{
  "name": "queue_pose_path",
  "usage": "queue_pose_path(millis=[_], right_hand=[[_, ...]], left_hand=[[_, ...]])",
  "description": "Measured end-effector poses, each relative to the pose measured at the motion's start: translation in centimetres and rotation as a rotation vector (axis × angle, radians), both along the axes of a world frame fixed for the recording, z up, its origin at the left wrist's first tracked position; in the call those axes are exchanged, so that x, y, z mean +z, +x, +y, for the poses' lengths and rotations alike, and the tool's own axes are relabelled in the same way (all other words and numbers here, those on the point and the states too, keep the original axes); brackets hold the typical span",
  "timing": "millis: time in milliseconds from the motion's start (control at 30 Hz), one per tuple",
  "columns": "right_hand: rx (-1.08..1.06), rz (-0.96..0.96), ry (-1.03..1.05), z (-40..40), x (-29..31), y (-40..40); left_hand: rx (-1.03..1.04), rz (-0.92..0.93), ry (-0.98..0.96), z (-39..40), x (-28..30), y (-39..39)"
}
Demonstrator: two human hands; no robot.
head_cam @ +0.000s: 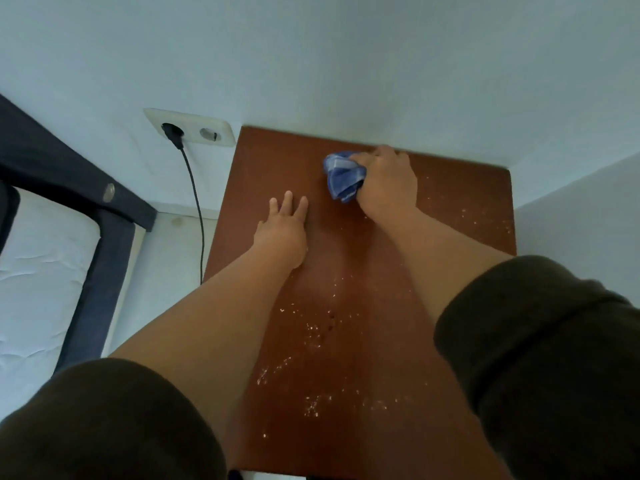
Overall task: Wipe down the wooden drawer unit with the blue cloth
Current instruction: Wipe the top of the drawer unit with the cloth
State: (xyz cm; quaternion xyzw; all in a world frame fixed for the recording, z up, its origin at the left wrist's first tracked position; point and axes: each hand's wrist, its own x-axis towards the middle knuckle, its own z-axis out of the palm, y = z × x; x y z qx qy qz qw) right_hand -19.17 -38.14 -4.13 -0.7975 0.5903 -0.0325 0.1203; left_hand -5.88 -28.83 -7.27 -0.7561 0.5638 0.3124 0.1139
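Head view, looking down on the flat top of the wooden drawer unit — reddish-brown, set into a corner with pale walls behind it and on its right. Only the top surface shows; the drawers themselves are out of sight. Right hand sits near the back edge of the top, close to the rear wall, its grip closed around the bunched blue cloth. The cloth bulges out to the left of the fist and rests on the wood. Left hand lies palm-down on the top, fingers spread and extended, grip open and holding nothing; it sits nearer the left edge and closer to the camera than the right hand, the two apart. Both forearms are bare, dark sleeves pushed up toward the elbows. Pale specks are scattered across the wood, thickest between the forearms toward the front, with a lighter scatter near the right edge. Left of the unit, a double wall socket — one black plug in, its cable hanging down to the floor. Farther left, a dark blue bed frame with a white mattress.
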Motion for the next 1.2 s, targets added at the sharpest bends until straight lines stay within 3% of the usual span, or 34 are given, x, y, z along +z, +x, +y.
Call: queue_pose_path(millis=[233, 567, 933, 1200], right_hand=[[0.018, 0.059, 0.024, -5.8, -2.5, 1.1], [-0.012, 0.098, 0.077, -5.3, -2.8, 1.5], [0.026, 0.085, 0.157, 9.0, -1.8, -0.2], [0.081, 0.115, 0.214, 18.5, -0.9, -1.2]], left_hand=[[0.044, -0.032, 0.020, -0.5, -0.4, -0.3], [0.061, -0.005, 0.030, -0.6, -0.4, -0.2], [0.134, 0.060, -0.186, 2.7, -0.5, 0.7], [-0.043, 0.063, -0.065, 7.8, 2.4, 0.6]])
